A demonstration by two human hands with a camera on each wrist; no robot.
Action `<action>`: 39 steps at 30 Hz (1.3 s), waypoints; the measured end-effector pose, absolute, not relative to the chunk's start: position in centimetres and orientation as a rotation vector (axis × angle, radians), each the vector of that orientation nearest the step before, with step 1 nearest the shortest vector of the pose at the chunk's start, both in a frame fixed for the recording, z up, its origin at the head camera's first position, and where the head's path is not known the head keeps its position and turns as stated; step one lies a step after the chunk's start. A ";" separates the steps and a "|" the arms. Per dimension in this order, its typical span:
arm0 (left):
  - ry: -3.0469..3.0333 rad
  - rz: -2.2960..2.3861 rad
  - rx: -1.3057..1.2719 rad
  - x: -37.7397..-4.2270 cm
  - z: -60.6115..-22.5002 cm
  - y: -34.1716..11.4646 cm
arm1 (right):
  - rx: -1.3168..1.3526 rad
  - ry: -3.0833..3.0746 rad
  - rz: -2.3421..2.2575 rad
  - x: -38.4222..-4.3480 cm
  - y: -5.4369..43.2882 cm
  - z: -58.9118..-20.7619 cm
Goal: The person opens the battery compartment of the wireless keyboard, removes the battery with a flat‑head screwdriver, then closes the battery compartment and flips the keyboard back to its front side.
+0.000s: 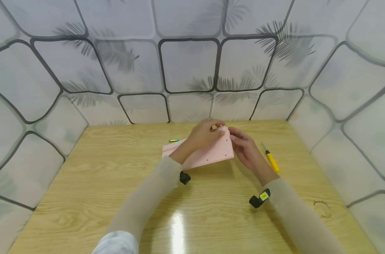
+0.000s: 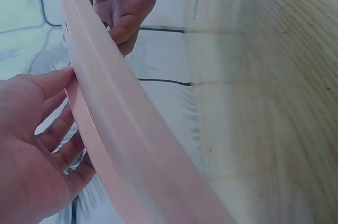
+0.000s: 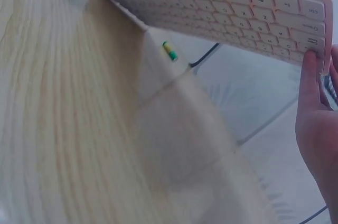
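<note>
A pink keyboard (image 1: 205, 155) is held tilted above the table, its flat underside with small dark screw spots toward the head camera. Its pale keys (image 3: 253, 15) show in the right wrist view. My left hand (image 1: 203, 134) reaches across the underside, with bent fingers and thumb at the far right corner, where a small whitish patch shows between them. In the left wrist view the left hand (image 2: 37, 134) has thumb and fingertips against the keyboard. My right hand (image 1: 246, 148) grips the right end, one finger (image 3: 309, 76) lying on the corner keys.
A green and gold battery (image 1: 173, 140) lies on the wooden table (image 1: 116, 197) beyond the keyboard's left end. To the right of the right hand is a yellow-handled screwdriver (image 1: 272, 161). Patterned wall panels (image 1: 189, 67) stand close behind the table and at both sides.
</note>
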State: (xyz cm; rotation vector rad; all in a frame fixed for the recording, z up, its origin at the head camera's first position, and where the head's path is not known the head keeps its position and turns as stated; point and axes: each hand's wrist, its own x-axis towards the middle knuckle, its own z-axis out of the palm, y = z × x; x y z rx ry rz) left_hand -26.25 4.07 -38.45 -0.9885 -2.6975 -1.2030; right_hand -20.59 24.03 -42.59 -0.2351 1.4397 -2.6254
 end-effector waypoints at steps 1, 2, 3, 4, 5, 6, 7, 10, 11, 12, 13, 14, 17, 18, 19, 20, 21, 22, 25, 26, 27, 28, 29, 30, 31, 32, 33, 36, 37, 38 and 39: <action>-2.687 -1.220 -0.976 -26.1 -38.1 3.9 | -0.250 1.425 -2.635 -20.5 23.9 -42.2; -2.676 -1.240 -0.963 -26.0 -37.8 3.7 | -0.274 1.403 -2.646 -20.5 23.7 -41.9; -2.662 -1.265 -0.954 -25.9 -37.5 3.6 | -0.297 1.382 -2.658 -20.5 23.5 -41.5; -2.646 -1.288 -0.944 -25.7 -37.1 3.4 | -0.317 1.354 -2.669 -20.4 23.4 -41.1; -2.631 -1.313 -0.933 -25.6 -36.8 3.2 | -0.337 1.342 -2.672 -20.4 23.2 -40.7; -2.620 -1.333 -0.924 -25.5 -36.5 3.0 | -0.357 1.331 -2.674 -20.3 23.1 -40.3; -2.606 -1.354 -0.916 -25.4 -36.2 2.9 | -0.377 1.319 -2.677 -20.3 23.0 -39.9; -2.542 -1.423 -0.922 -25.2 -35.3 2.3 | -0.429 1.318 -2.678 -20.0 22.6 -38.6; -2.520 -1.442 -0.927 -25.1 -35.1 2.2 | -0.445 1.339 -2.675 -20.0 22.5 -38.2; -2.498 -1.460 -0.930 -24.9 -34.8 2.0 | -0.458 1.346 -2.677 -19.9 22.3 -37.9; -2.474 -1.480 -0.931 -24.8 -34.5 1.9 | -0.471 1.354 -2.678 -19.8 22.2 -37.4; -2.450 -1.500 -0.931 -24.7 -34.2 1.7 | -0.484 1.359 -2.678 -19.7 22.0 -37.1; -2.399 -1.548 -0.910 -24.2 -33.3 1.3 | -0.524 1.377 -2.675 -19.5 21.6 -35.9; -2.381 -1.564 -0.907 -24.1 -33.1 1.1 | -0.539 1.390 -2.672 -19.5 21.4 -35.5; -2.362 -1.580 -0.904 -24.0 -32.8 1.0 | -0.556 1.407 -2.667 -19.4 21.3 -35.1; -2.343 -1.596 -0.905 -23.8 -32.5 0.8 | -0.573 1.437 -2.658 -19.3 21.1 -34.7; -2.327 -1.609 -0.906 -23.7 -32.3 0.7 | -0.593 1.471 -2.646 -19.3 21.0 -34.3; -2.312 -1.623 -0.906 -23.6 -32.0 0.5 | -0.621 1.507 -2.629 -19.2 20.8 -33.9; -2.270 -1.668 -0.901 -23.3 -31.5 0.1 | -0.674 1.645 -2.577 -19.1 20.4 -32.9; -2.257 -1.688 -0.898 -23.2 -31.3 0.0 | -0.684 1.679 -2.563 -19.1 20.2 -32.6; -2.245 -1.704 -0.892 -23.1 -31.3 -0.2 | -0.694 1.695 -2.557 -19.1 20.1 -32.4; -2.232 -1.722 -0.887 -23.0 -31.3 -0.3 | -0.703 1.711 -2.551 -19.1 19.9 -32.1; -2.217 -1.744 -0.884 -23.0 -31.3 -0.4 | -0.698 1.728 -2.550 -19.1 19.7 -32.0; -2.193 -1.793 -0.883 -22.9 -31.3 -0.5 | -0.691 1.740 -2.554 -19.1 19.5 -31.9; -2.170 -1.840 -0.880 -22.9 -31.4 -0.6 | -0.687 1.751 -2.555 -19.0 19.3 -31.7; -2.148 -1.883 -0.881 -22.9 -31.5 -0.6 | -0.677 1.762 -2.556 -19.0 19.0 -31.6; -2.127 -1.927 -0.880 -22.9 -31.6 -0.7 | -0.674 1.771 -2.557 -19.0 18.8 -31.6; -2.068 -2.060 -0.873 -22.9 -31.9 -0.9 | -0.666 1.818 -2.544 -19.1 18.2 -31.6; -2.060 -2.074 -0.873 -22.8 -31.9 -0.9 | -0.673 1.820 -2.540 -19.1 18.1 -31.6; -2.053 -2.088 -0.874 -22.8 -32.0 -1.1 | -0.679 1.823 -2.538 -19.1 18.0 -31.7; -2.047 -2.102 -0.869 -22.7 -31.9 -1.2 | -0.693 1.821 -2.535 -19.2 17.9 -31.7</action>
